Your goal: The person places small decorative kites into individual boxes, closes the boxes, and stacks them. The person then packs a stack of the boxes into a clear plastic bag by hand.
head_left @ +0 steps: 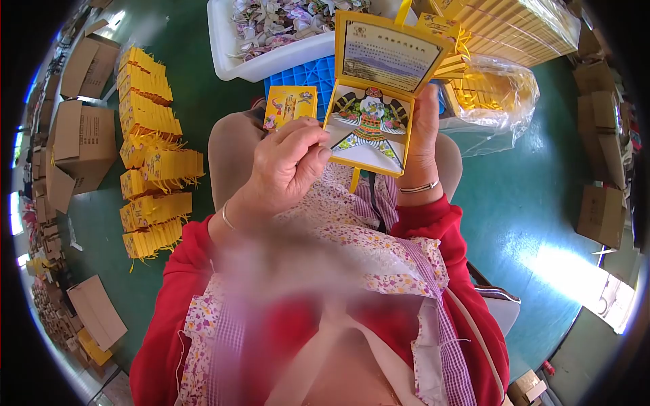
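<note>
A yellow gift box (336, 145) is held up above my lap with its lid (391, 54) raised. Printed text and a landscape picture cover the lid's inside. In the white-lined tray lies a colourful miniature swallow-shaped kite (372, 118). My right hand (425, 122) grips the box along its right side, its fingers partly hidden behind it. At the left rim, my left hand (291, 159) is closed with thumb and forefinger pinched together; whether they hold the rim or something small is unclear. A closed yellow printed box (290, 105) lies just beyond my left hand.
Ahead stands a white tub (223, 51) of colourful pieces beside a blue plastic grid (298, 80). Yellow boxes are stacked in rows (152, 122) on the green floor at left. A clear plastic bag (504, 101) holds more at right. Cardboard cartons (84, 142) line both sides.
</note>
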Demonstrator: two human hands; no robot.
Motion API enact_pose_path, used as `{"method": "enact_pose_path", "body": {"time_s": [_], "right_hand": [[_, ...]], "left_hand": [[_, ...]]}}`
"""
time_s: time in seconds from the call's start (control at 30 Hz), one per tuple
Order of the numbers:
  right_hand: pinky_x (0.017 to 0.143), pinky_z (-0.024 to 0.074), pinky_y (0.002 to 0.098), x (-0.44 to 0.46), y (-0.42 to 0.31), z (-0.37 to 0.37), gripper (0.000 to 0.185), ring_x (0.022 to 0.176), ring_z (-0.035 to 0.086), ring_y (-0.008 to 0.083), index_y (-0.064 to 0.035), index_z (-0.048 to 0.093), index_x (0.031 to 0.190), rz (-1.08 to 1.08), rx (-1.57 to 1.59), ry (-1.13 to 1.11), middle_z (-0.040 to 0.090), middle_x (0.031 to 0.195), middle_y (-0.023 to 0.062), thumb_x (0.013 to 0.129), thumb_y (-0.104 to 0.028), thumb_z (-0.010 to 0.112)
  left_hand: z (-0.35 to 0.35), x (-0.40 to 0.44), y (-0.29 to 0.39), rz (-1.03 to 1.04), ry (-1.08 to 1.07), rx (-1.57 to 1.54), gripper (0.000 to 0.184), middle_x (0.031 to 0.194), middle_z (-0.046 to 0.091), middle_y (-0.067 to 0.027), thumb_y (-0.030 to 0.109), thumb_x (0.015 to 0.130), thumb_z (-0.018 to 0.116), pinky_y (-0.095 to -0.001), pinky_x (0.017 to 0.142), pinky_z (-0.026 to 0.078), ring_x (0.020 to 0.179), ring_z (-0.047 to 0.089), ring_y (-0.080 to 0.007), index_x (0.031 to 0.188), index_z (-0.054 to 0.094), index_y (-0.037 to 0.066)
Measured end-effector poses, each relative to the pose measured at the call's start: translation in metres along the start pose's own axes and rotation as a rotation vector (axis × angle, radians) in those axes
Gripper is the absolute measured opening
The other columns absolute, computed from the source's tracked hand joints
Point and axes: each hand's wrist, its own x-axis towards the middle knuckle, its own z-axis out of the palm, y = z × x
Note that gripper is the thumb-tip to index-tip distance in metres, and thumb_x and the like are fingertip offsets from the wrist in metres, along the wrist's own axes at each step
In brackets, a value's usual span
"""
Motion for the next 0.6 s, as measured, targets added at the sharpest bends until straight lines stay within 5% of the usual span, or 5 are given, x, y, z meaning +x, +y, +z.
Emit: {"method": "enact_pose_path", "body": {"time_s": [0.13, 0.27, 0.3, 0.53, 0.6], "right_hand": [[0.084, 0.0479, 0.0404, 0.001, 0.001, 0.000, 0.060, 0.100, 0.056, 0.0266, -0.0058, 0.044, 0.124, 0.026, 0.045, 0.072, 0.054, 0.116, 0.0138, 0.086, -0.052, 0.045], [0.086, 0.0465, 0.0376, -0.002, 0.000, -0.015, 0.026, 0.096, 0.058, 0.0271, -0.0011, 0.055, 0.092, 0.030, 0.050, -0.038, 0.059, 0.103, 0.0180, 0.082, -0.025, 0.055], [0.085, 0.0474, 0.0370, -0.003, -0.002, -0.008, 0.015, 0.093, 0.059, 0.0281, -0.0006, 0.053, 0.084, 0.045, 0.089, 0.018, 0.060, 0.099, 0.0198, 0.074, -0.012, 0.056], [0.080, 0.0490, 0.0345, 0.005, 0.021, -0.031, 0.016, 0.089, 0.060, 0.0248, -0.0014, 0.054, 0.082, 0.040, -0.165, 0.068, 0.062, 0.095, 0.0183, 0.069, 0.007, 0.049], [0.081, 0.0472, 0.0316, 0.007, 0.036, -0.035, 0.020, 0.091, 0.059, 0.0215, -0.0006, 0.055, 0.087, 0.036, -0.224, 0.040, 0.061, 0.098, 0.0159, 0.071, 0.010, 0.049]], "left_hand": [[0.007, -0.012, -0.002, -0.223, 0.040, -0.138, 0.022, 0.083, 0.058, -0.0105, 0.005, 0.080, 0.063, -0.0272, 0.059, 0.047, 0.070, 0.058, -0.0192, 0.098, 0.052, -0.002], [0.015, -0.015, 0.006, -0.761, 0.102, -0.732, 0.024, 0.087, 0.058, -0.0045, 0.009, 0.083, 0.062, -0.0217, 0.057, 0.045, 0.072, 0.056, -0.0093, 0.102, 0.052, -0.001], [0.018, -0.022, -0.001, -0.704, 0.057, -0.718, 0.029, 0.096, 0.057, -0.0071, 0.014, 0.090, 0.053, -0.0207, 0.062, 0.046, 0.076, 0.054, -0.0073, 0.114, 0.046, -0.001], [0.014, -0.031, -0.023, -1.150, 0.060, -1.148, 0.035, 0.098, 0.059, -0.0067, 0.019, 0.089, 0.053, -0.0237, 0.065, 0.048, 0.078, 0.057, -0.0099, 0.115, 0.046, -0.002], [0.013, -0.035, -0.036, -1.121, -0.010, -0.893, 0.035, 0.098, 0.058, -0.0076, 0.016, 0.087, 0.054, -0.0233, 0.067, 0.048, 0.080, 0.058, -0.0109, 0.116, 0.046, -0.002]]}}
